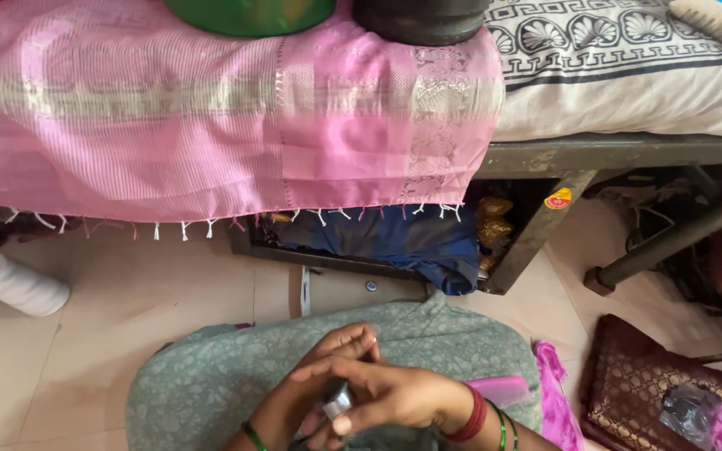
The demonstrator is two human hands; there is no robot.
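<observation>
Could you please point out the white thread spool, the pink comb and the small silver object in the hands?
white thread spool [17,285], head view, its side.
pink comb [499,389], head view, its spine.
small silver object [337,399], head view, its visible face.

Across the top of my view the bed [612,154] is carrying a pink fringed cloth [211,125] hanging over its edge, with a patterned sheet [628,50] lying at upper right. Below, the tiled floor [127,309] is holding a white thread spool [14,284] at left and a maroon mat [637,384] at lower right.
</observation>
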